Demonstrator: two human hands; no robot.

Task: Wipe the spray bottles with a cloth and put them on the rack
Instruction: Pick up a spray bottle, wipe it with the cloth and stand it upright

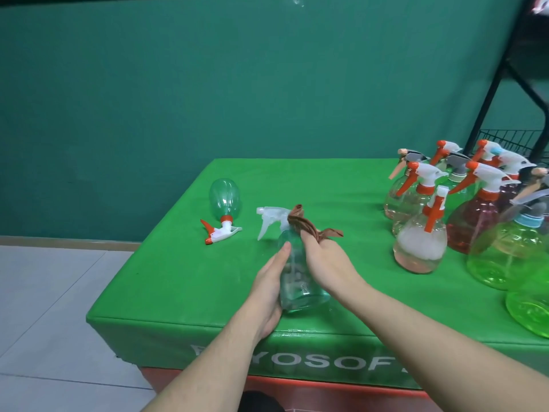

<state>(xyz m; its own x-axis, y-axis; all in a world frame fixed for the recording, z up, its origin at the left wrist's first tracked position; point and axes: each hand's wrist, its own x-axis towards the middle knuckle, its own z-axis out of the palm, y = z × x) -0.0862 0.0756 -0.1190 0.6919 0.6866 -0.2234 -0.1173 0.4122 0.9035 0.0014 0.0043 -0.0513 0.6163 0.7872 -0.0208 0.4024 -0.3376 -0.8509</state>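
A clear spray bottle (297, 281) with a white trigger head is tilted over the green padded table (166, 272), near its front edge. My left hand (269, 289) holds the bottle's body from the left, fingers along its side. My right hand (323, 260) grips a brown cloth (303, 226) and presses it against the bottle's neck and shoulder. A green spray bottle (223, 200) with a red and white trigger lies on its side further back to the left. Several more spray bottles (463, 215), clear, red and green, stand grouped at the right of the table.
A black metal rack (505, 84) with a wire basket shelf (511, 141) stands behind the table at the far right. A green wall runs behind. Pale tiled floor (53, 307) lies left of the table.
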